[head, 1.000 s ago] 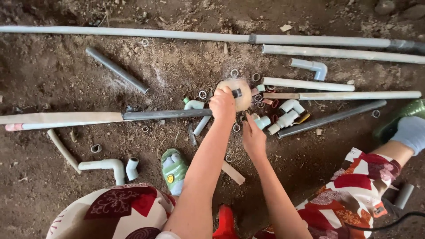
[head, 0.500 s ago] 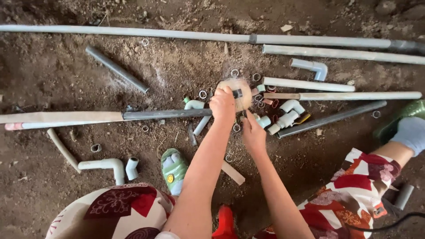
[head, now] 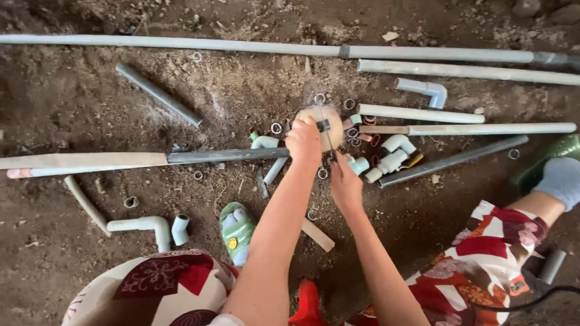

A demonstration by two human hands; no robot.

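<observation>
Brown dirt ground (head: 72, 108) is being used as the work floor, with pipes spread all over it. A dark grey pipe (head: 226, 155) is being held at its end by the left hand (head: 304, 140), whose grip is clenched around it. The right hand (head: 344, 184) is being kept just beside it, and its grip is closed on a thin dark tool (head: 329, 137) that is hard to make out. A round tan disc (head: 320, 121) is lying right behind the left hand. Small white pipe elbows (head: 393, 154) and little rings (head: 276, 128) are being left close by. A green sandal (head: 237, 226) is being worn near the left arm. A long grey pipe (head: 181, 44) is lying well apart, at the far edge.
</observation>
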